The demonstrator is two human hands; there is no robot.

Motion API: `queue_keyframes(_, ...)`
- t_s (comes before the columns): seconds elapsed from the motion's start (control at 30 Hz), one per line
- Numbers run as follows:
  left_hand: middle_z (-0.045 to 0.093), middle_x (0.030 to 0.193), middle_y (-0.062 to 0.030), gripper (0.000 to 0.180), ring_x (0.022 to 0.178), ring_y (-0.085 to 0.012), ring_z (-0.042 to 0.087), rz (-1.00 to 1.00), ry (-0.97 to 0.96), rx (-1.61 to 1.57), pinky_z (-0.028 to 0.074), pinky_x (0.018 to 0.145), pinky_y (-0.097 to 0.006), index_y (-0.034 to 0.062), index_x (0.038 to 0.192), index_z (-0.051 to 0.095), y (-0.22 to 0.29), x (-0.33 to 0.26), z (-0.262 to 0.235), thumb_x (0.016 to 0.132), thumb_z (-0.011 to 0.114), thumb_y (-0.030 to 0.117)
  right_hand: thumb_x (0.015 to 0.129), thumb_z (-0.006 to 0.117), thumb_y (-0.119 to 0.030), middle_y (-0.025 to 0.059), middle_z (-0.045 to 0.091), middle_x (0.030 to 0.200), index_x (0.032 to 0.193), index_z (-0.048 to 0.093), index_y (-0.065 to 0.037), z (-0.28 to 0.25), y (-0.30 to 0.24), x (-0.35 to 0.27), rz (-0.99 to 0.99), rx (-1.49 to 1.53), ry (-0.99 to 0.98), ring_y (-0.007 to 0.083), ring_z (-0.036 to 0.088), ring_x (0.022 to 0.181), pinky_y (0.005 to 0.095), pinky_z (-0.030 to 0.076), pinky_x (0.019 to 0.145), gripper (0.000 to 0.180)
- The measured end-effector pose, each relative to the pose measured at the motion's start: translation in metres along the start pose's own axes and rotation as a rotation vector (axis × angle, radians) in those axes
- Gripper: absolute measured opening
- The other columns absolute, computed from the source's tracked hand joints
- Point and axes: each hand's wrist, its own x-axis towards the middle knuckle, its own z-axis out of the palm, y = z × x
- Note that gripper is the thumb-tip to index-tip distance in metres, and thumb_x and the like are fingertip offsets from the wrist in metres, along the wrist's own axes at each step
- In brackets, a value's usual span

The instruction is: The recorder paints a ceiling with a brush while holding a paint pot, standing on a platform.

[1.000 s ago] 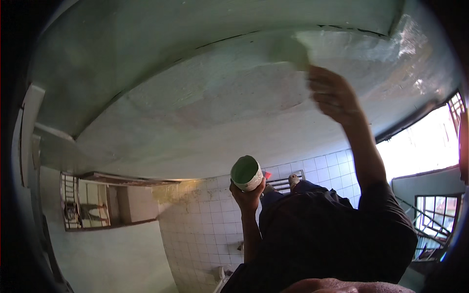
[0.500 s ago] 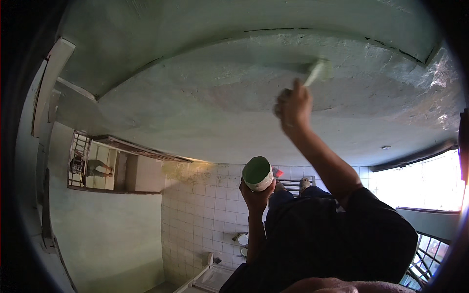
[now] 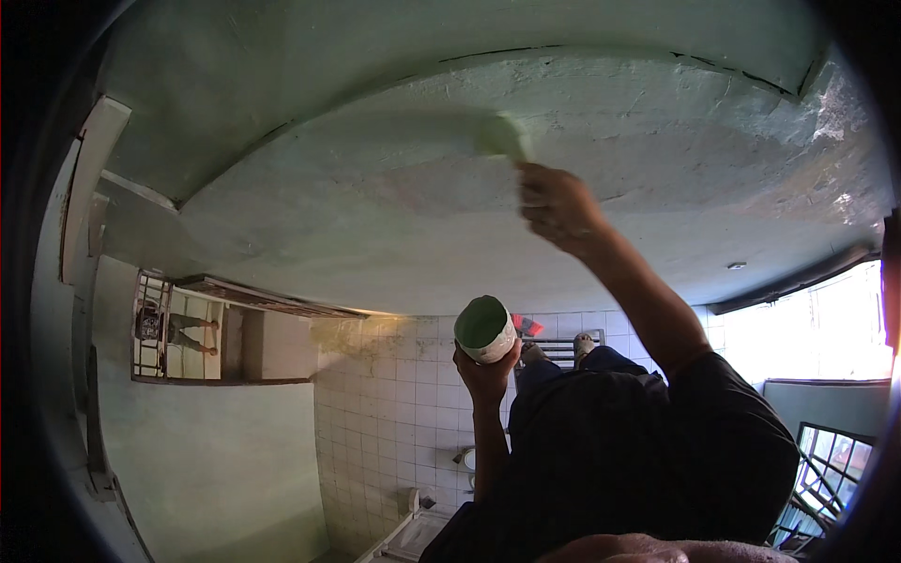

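Note:
My right hand (image 3: 561,206) is raised with the fingers closed round the handle of a paintbrush (image 3: 507,139). Its bristles look pale green and are blurred by motion against the wall (image 3: 413,202). The wall is greyish green, with rough, patchy spots towards the right. Lower down, my left hand (image 3: 486,373) grips a white paint container (image 3: 496,349) from below and the side. The container is tilted so that its open mouth and green inside show. How much paint is in it I cannot make out.
My feet (image 3: 584,345) stand on a barred metal support (image 3: 554,349) above a white tiled floor (image 3: 375,403). A red object (image 3: 527,326) lies beside it. Small pots (image 3: 468,460) and a white basin-like fixture (image 3: 413,540) are lower down. Another person (image 3: 183,330) shows through an opening at left. A bright window (image 3: 817,328) is at right.
My right hand has swept the paintbrush leftward across the wall. The left hand still holds the paint container, and the whole view has shifted slightly.

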Motion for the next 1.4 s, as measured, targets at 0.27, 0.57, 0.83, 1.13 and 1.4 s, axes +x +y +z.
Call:
queue_keyframes(0.27, 0.070, 0.119, -0.0160, 0.079, 0.107, -0.0280, 0.070, 0.066, -0.024, 0.070, 0.056, 0.096, -0.042, -0.0018, 0.131, 0.057, -0.008, 0.002, 0.000, 0.067, 0.098, 0.021, 0.110, 0.050, -0.033, -0.0070, 0.035, 0.060, 0.085, 0.043, -0.017, -0.057, -0.021, -0.075, -0.535, 0.009, 0.278, 0.0033, 0.031, 0.045, 0.0219, 0.024, 0.035, 0.031)
queue_keyframes(0.57, 0.063, 0.123, -0.0165, 0.083, 0.112, -0.0348, 0.064, -0.013, -0.008, 0.004, 0.051, 0.098, -0.049, 0.0015, 0.129, 0.058, -0.012, -0.005, -0.004, 0.063, 0.100, 0.028, 0.107, 0.052, -0.049, -0.0005, 0.041, 0.064, 0.095, 0.037, -0.016, 0.074, 0.050, 0.024, -0.404, 0.002, 0.146, 0.0115, 0.036, 0.044, 0.0302, 0.028, 0.037, 0.038)
queue_keyframes(0.83, 0.067, 0.121, -0.0152, 0.079, 0.108, -0.0288, 0.069, 0.063, -0.070, -0.124, 0.054, 0.098, -0.044, 0.0001, 0.130, 0.057, -0.006, 0.007, -0.002, 0.065, 0.098, 0.021, 0.106, 0.054, -0.030, -0.0076, 0.040, 0.063, 0.091, 0.048, -0.018, 0.056, 0.032, 0.026, 0.203, 0.172, -0.326, 0.0082, 0.040, 0.048, 0.0245, 0.029, 0.036, 0.021)
queue_keyframes(1.13, 0.069, 0.119, -0.0135, 0.077, 0.106, -0.0247, 0.070, 0.052, -0.160, -0.095, 0.056, 0.097, -0.040, -0.0005, 0.130, 0.057, -0.007, 0.018, 0.006, 0.067, 0.097, 0.016, 0.111, 0.050, -0.026, -0.0049, 0.041, 0.064, 0.097, 0.053, -0.010, -0.120, -0.096, -0.120, -0.459, 0.013, 0.118, 0.0020, 0.034, 0.040, 0.0176, 0.025, 0.028, 0.022)
queue_keyframes(1.4, 0.069, 0.120, -0.0139, 0.078, 0.106, -0.0254, 0.070, 0.091, -0.157, -0.032, 0.057, 0.095, -0.042, -0.0011, 0.130, 0.057, -0.002, 0.019, 0.007, 0.067, 0.098, 0.020, 0.107, 0.056, -0.039, -0.0055, 0.038, 0.062, 0.089, 0.045, -0.019, -0.077, -0.060, -0.071, -0.639, 0.014, 0.494, 0.0077, 0.036, 0.046, 0.0249, 0.026, 0.038, 0.029)
